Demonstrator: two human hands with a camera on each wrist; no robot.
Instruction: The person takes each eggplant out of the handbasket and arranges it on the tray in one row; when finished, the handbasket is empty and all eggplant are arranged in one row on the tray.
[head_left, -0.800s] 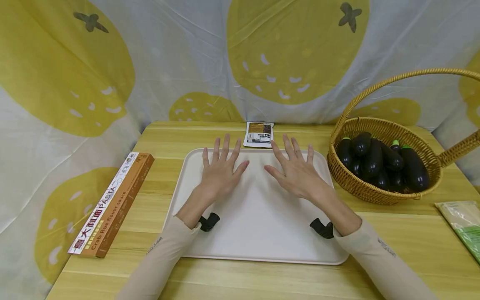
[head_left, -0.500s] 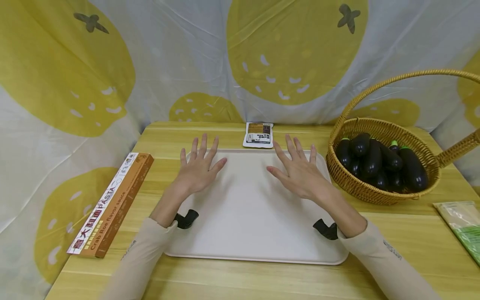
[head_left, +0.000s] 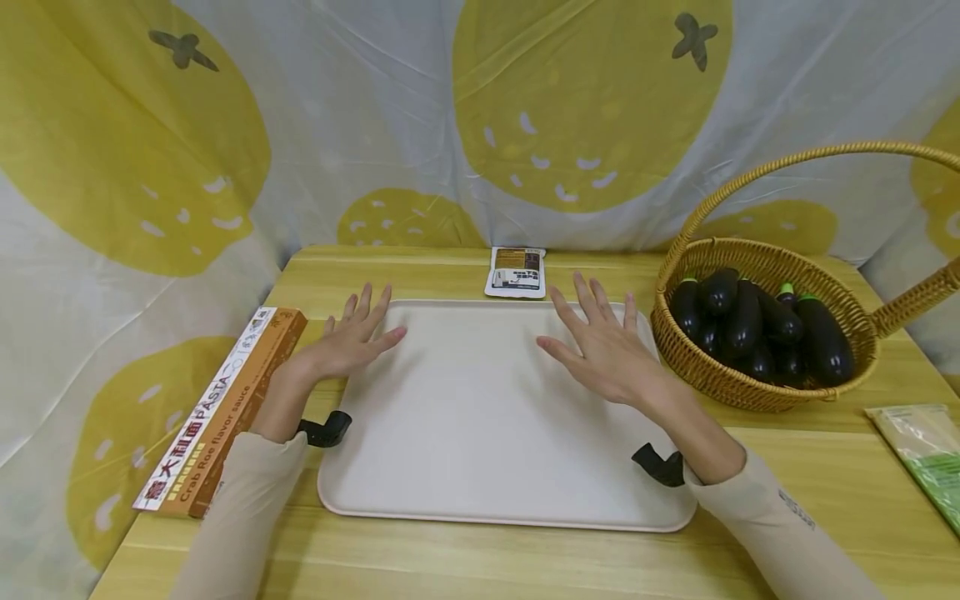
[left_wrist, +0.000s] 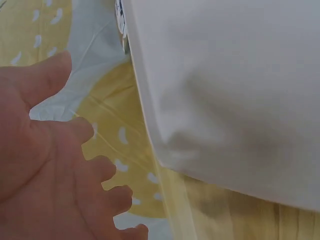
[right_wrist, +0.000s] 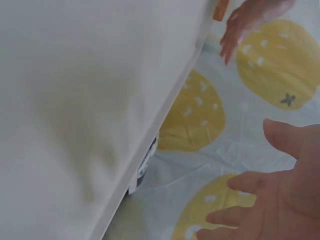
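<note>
My left hand (head_left: pixel 341 346) hovers over the left edge of a white tray (head_left: pixel 480 433), fingers spread and holding nothing. Just left of that hand lies a long pasta box (head_left: pixel 225 408), partly covered by the forearm. My right hand (head_left: pixel 603 350) is held above the tray's right half, its fingers apart and nothing in them. Shadows under the hands show on the tray in both wrist views. Behind the tray, between the hands, lies a small printed pouch (head_left: pixel 516 272). To the right of my right hand stands a wicker basket (head_left: pixel 720 387) of eggplants (head_left: pixel 742 321).
The basket's tall handle (head_left: pixel 795 157) arches up and leans right. At the far right edge a green and clear plastic packet (head_left: pixel 918 450) lies on the wooden table (head_left: pixel 480 562). A curtain with yellow fruit prints (head_left: pixel 375 108) hangs close behind the table.
My left hand has moved left from over the tray toward the pasta box and turned a little. My right hand has shifted only slightly to the right. The objects have stayed in place.
</note>
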